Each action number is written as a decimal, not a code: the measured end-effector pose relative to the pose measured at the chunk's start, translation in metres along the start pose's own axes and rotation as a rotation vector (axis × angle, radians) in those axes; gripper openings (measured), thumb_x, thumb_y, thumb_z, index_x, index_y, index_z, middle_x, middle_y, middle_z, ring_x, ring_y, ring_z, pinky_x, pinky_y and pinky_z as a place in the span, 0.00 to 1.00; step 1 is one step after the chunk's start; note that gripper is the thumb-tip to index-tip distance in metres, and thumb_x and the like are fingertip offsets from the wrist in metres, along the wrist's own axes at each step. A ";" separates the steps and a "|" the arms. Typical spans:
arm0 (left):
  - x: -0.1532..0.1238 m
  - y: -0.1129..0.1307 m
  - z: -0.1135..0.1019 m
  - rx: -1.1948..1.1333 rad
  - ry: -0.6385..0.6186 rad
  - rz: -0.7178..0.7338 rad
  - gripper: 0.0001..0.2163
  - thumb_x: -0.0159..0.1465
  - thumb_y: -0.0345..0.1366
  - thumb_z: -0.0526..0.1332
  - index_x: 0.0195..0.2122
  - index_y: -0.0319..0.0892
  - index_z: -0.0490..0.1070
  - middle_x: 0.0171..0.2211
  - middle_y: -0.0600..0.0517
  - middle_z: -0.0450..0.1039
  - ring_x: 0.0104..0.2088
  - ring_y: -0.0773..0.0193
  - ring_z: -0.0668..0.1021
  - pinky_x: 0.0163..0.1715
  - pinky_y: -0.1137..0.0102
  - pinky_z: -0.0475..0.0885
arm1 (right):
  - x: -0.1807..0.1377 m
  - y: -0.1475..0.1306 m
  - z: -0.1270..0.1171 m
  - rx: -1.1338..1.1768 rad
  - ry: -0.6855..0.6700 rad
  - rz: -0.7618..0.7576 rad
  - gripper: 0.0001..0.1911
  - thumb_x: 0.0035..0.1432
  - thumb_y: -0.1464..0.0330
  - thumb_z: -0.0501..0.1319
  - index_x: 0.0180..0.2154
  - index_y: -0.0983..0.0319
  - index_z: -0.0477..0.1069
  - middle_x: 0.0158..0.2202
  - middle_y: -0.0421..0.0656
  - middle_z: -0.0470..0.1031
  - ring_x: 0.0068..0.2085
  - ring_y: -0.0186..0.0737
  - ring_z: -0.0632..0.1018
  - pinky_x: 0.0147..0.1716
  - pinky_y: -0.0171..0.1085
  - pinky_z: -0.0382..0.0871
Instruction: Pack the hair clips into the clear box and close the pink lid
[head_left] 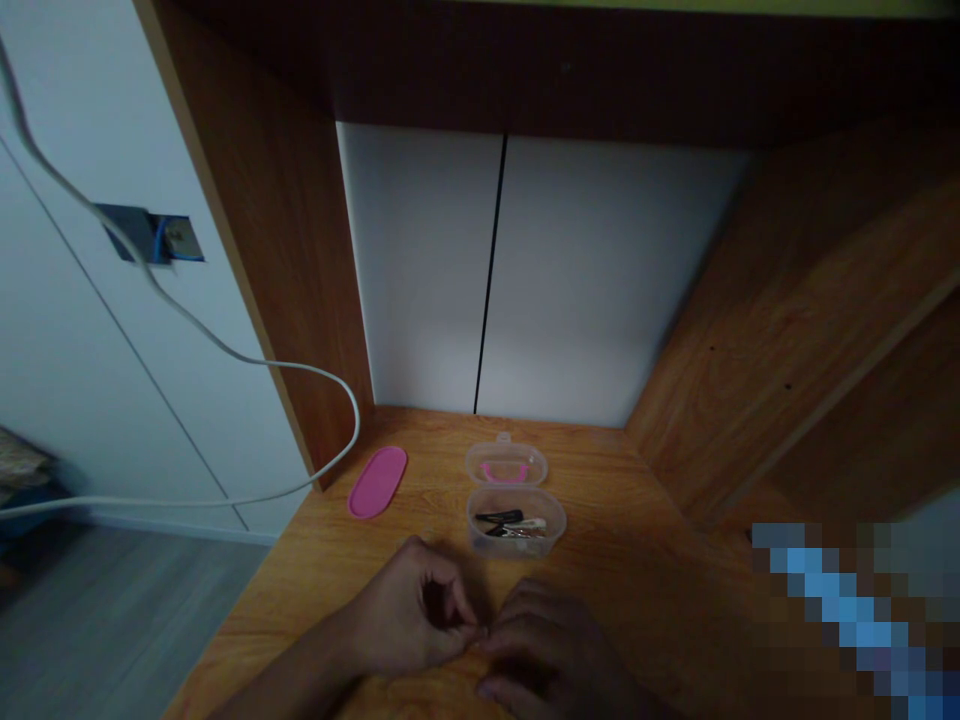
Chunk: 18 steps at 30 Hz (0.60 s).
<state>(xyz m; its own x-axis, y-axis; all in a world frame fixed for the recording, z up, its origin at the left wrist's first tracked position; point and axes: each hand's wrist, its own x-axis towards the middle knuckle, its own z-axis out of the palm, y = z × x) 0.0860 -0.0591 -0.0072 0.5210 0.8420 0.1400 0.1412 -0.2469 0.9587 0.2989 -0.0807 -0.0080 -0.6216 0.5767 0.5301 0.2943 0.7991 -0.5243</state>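
Observation:
Low in the view my left hand [416, 610] is closed, its thumb and fingertips pinched together. My right hand [551, 640] has curled fingers and meets the left one at the fingertips. Whatever lies between them is too small or too hidden to make out. Just beyond the hands stands a clear plastic box [555, 545], its lid [506, 455] folded back and bearing a pink handle [504, 473]. Dark and pale hair clips [501, 517] lie inside the box. Left of it, a pink oval tray or insert [377, 483] rests flat on the wooden surface.
The wooden desktop [435, 440] is enclosed by wooden side panels [292, 260], a white back wall [570, 280] and a dark shelf overhead. A white cable [225, 345] loops over the left edge. A pixelated patch covers the lower right corner.

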 end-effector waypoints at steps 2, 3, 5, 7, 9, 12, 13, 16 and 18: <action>0.001 0.000 0.003 -0.014 0.028 -0.022 0.08 0.51 0.34 0.70 0.20 0.38 0.75 0.23 0.48 0.79 0.23 0.67 0.77 0.22 0.75 0.68 | -0.001 0.001 0.002 -0.007 0.024 0.032 0.07 0.56 0.64 0.69 0.36 0.58 0.74 0.30 0.38 0.81 0.32 0.35 0.78 0.33 0.33 0.69; 0.001 0.000 0.003 -0.020 0.038 -0.035 0.09 0.51 0.35 0.71 0.20 0.38 0.75 0.23 0.48 0.79 0.23 0.67 0.76 0.22 0.75 0.67 | -0.002 0.001 0.003 -0.025 0.041 0.081 0.06 0.56 0.65 0.69 0.33 0.58 0.74 0.29 0.38 0.80 0.31 0.35 0.78 0.31 0.33 0.68; 0.001 0.000 0.003 -0.033 0.051 -0.061 0.10 0.51 0.37 0.72 0.21 0.37 0.76 0.23 0.47 0.79 0.22 0.67 0.76 0.22 0.75 0.67 | -0.003 0.002 0.005 -0.065 0.075 0.198 0.05 0.56 0.67 0.68 0.31 0.59 0.73 0.28 0.39 0.78 0.29 0.35 0.77 0.29 0.32 0.67; 0.000 0.001 0.001 -0.040 0.041 -0.075 0.10 0.52 0.39 0.72 0.23 0.36 0.77 0.22 0.47 0.79 0.22 0.68 0.75 0.22 0.75 0.66 | -0.003 0.002 0.006 -0.077 0.095 0.258 0.05 0.56 0.68 0.67 0.33 0.60 0.73 0.30 0.41 0.78 0.31 0.36 0.77 0.29 0.33 0.68; 0.000 0.001 0.000 -0.043 0.030 -0.071 0.10 0.52 0.39 0.72 0.24 0.36 0.78 0.22 0.48 0.79 0.22 0.68 0.75 0.22 0.75 0.66 | -0.002 0.003 0.006 -0.043 0.075 0.260 0.05 0.56 0.67 0.66 0.37 0.59 0.74 0.32 0.42 0.79 0.32 0.37 0.78 0.31 0.34 0.70; 0.001 0.001 -0.001 -0.059 0.023 -0.071 0.09 0.51 0.38 0.73 0.24 0.37 0.79 0.23 0.47 0.80 0.22 0.66 0.76 0.23 0.74 0.67 | -0.001 0.003 0.006 0.004 0.059 0.249 0.03 0.58 0.67 0.65 0.36 0.58 0.77 0.30 0.41 0.79 0.31 0.37 0.78 0.30 0.34 0.70; 0.001 0.001 0.000 -0.068 0.023 -0.079 0.09 0.51 0.39 0.74 0.24 0.37 0.79 0.23 0.47 0.80 0.23 0.66 0.77 0.23 0.74 0.68 | -0.001 0.003 0.006 0.013 0.064 0.247 0.03 0.59 0.68 0.64 0.36 0.58 0.77 0.29 0.41 0.79 0.30 0.37 0.78 0.30 0.34 0.70; 0.001 -0.002 0.000 -0.072 0.014 -0.100 0.11 0.50 0.41 0.74 0.24 0.38 0.79 0.24 0.47 0.80 0.23 0.65 0.77 0.24 0.73 0.69 | 0.000 0.001 0.005 0.043 0.090 0.249 0.05 0.60 0.68 0.62 0.35 0.59 0.78 0.28 0.42 0.78 0.30 0.37 0.78 0.30 0.35 0.70; 0.002 0.000 -0.004 -0.014 0.022 -0.082 0.11 0.51 0.42 0.73 0.24 0.39 0.79 0.24 0.48 0.80 0.23 0.65 0.77 0.24 0.73 0.69 | 0.001 0.001 0.004 0.052 0.091 0.268 0.06 0.61 0.69 0.61 0.34 0.59 0.78 0.28 0.42 0.78 0.31 0.37 0.78 0.31 0.35 0.71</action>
<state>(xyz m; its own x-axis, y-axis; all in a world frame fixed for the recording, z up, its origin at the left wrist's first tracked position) 0.0838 -0.0560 -0.0065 0.4892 0.8696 0.0667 0.1707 -0.1705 0.9705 0.2952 -0.0802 -0.0108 -0.4582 0.7810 0.4244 0.4001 0.6076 -0.6861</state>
